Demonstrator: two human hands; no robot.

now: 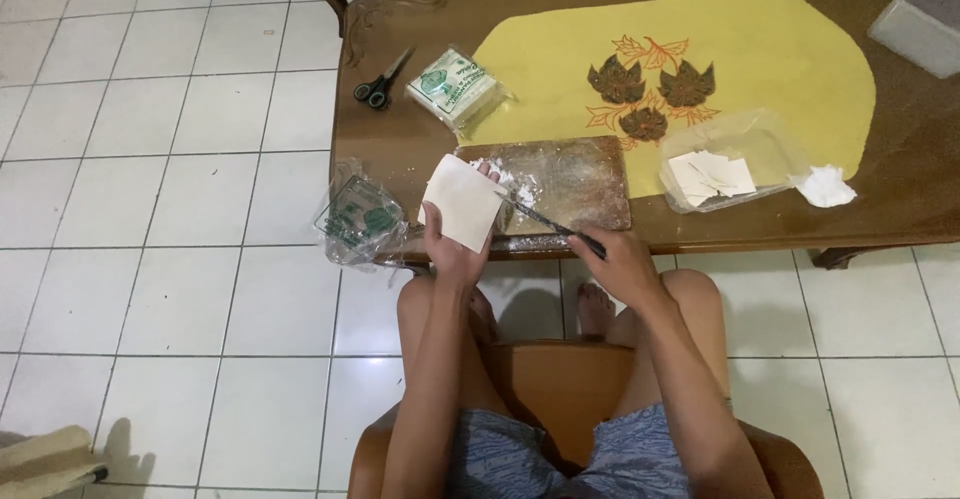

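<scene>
Head view: left hand (452, 249) is pinching a square pale wrapper sheet (463, 202), lifting it over the near-left corner of the floured wooden board (575, 181). Right hand (615, 264) is clamped around a dark-handled knife (555, 224), blade lying on the board's near edge. Scissors (382, 83) and a wrapper pack (457, 85) are sitting left of the board. A clear tub (722, 164) with cut pieces is sitting to its right, 1 crumpled tissue (826, 186) beside it.

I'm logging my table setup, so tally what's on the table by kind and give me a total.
Scissors: 1
Wrapper packs, sealed and opened: 2
Wooden board: 1
Clear tubs, one with cut pieces, one at the corner: 2
Yellow mat: 1
Crumpled tissue: 1
Total: 8

The hands hold 2 more: left hand a square wrapper, right hand a knife.
</scene>
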